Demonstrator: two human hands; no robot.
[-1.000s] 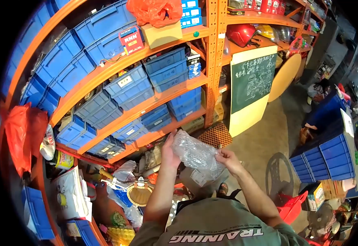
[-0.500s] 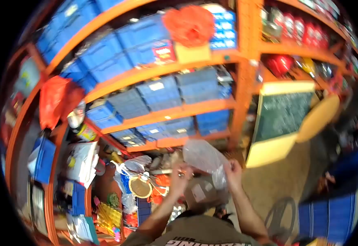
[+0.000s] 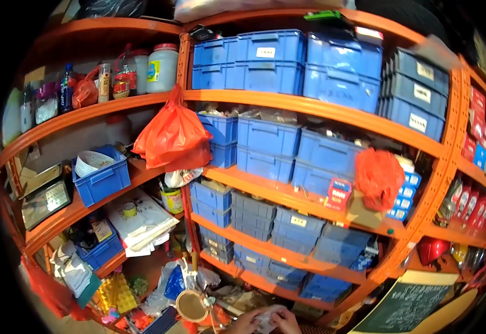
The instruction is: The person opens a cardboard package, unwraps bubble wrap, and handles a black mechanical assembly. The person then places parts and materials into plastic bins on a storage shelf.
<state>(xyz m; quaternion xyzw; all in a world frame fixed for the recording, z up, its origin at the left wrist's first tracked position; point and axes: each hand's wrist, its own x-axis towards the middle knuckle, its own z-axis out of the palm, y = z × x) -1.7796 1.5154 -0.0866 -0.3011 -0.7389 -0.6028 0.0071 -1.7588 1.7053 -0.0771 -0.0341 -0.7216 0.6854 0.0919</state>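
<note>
Low in the head view, cut by the bottom edge, my left hand (image 3: 245, 323) and my right hand (image 3: 285, 322) are close together. Between them is a crumpled clear plastic bag (image 3: 266, 319), with the fingers of both hands closed on it. Just left of my hands stands a round tan-topped object (image 3: 193, 306) beside a white-and-blue plastic bag (image 3: 172, 285). My forearms and the lower part of the bag fall outside the picture.
Orange shelves (image 3: 310, 192) hold several blue bins (image 3: 268, 139). A full red bag (image 3: 173, 136) hangs at the shelf corner, another red bag (image 3: 379, 178) sits to the right. A chalkboard (image 3: 404, 309) leans at lower right. Bottles and jars (image 3: 162, 68) line the upper left shelf.
The view has tilted up and turned left, so my hands now sit at the bottom edge. They have come closer together, and the bag, spread out before, is bunched between them.
</note>
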